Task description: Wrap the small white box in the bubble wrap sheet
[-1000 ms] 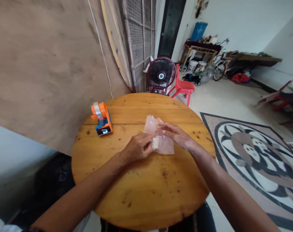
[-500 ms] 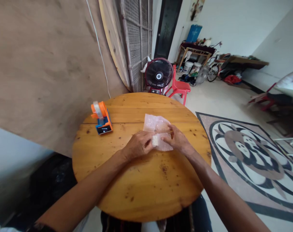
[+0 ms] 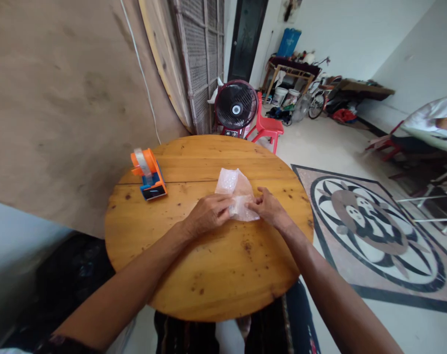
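Observation:
A small sheet of clear bubble wrap (image 3: pixel 236 194) lies folded on the round wooden table (image 3: pixel 208 275), wrapped over a small pale item I cannot make out. My left hand (image 3: pixel 207 215) pinches its left edge with closed fingers. My right hand (image 3: pixel 269 209) grips its right edge, fingers curled on the wrap. An orange and blue tape dispenser (image 3: pixel 147 169) with a clear tape roll stands on the table's far left, apart from both hands.
A large plywood board (image 3: pixel 61 98) leans close behind the table on the left. Beyond the table stand a black floor fan (image 3: pixel 235 105) and a red plastic chair (image 3: pixel 267 127). A patterned floor inlay (image 3: pixel 371 221) lies to the right.
My right hand moved from on top of the wrap down to its right edge, and the upright flap was folded flatter. The camera shifted slightly.

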The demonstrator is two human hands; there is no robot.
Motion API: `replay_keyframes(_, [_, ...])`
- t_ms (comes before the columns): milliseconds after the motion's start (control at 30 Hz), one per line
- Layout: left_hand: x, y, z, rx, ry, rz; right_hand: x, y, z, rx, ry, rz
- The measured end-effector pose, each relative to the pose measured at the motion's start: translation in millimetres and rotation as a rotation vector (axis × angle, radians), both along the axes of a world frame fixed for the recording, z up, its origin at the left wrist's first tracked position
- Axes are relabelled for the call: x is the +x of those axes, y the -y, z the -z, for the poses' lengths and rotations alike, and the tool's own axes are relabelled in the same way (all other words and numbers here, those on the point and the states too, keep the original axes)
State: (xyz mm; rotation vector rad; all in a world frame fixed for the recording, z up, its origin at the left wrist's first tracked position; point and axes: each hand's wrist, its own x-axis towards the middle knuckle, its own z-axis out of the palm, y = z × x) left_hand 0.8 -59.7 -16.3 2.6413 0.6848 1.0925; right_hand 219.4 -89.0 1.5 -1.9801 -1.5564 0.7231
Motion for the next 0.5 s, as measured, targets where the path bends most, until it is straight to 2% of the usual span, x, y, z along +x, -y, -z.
replay_keyframes(133, [0, -2, 2.0, 0.050, -0.033, -0.002, 0, 3, -0.8, 0.005, 0.021, -0.053])
replay_keyframes(300, [0, -2, 0.6, 0.072, -0.056, -0.016, 0, 7, 1.4, 0.057, -0.052, -0.132])
replay_keyframes(500, [0, -2, 0.6, 0.073, -0.088, -0.018, -19, 16, -2.3, 0.156, -0.279, -0.100])
